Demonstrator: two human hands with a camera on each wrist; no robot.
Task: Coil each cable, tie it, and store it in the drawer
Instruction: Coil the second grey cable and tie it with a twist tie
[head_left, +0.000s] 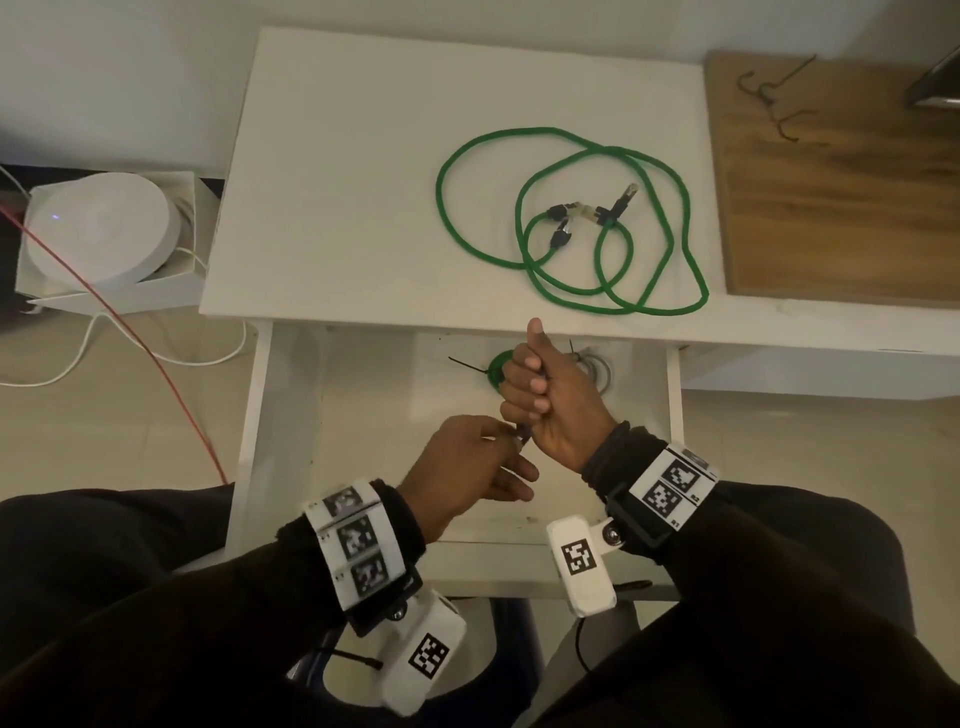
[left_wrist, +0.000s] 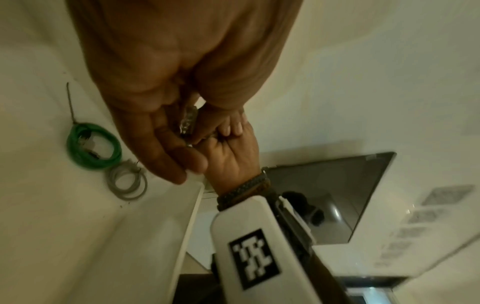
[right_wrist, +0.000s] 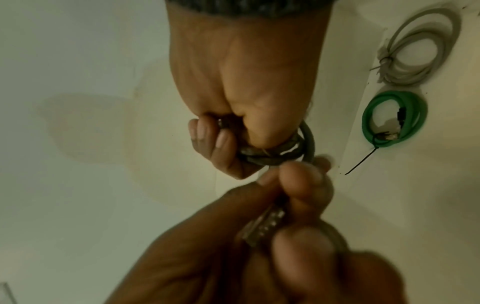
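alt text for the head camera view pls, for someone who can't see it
Over an open white drawer, the right hand grips a dark coiled cable while the left hand pinches its end. A loose green cable sprawls on the white table above; a tied green coil and a grey coil lie in the drawer.

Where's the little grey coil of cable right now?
In the open drawer, by the right wall, beside the tied green coil; the grey coil shows best from the right wrist.

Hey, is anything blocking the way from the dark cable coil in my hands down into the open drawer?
Nothing visible blocks it. The dark cable coil, gripped by the right hand and left hand, hangs right above the open drawer. The green coil and grey coil lie at the drawer's back; its front floor is bare.
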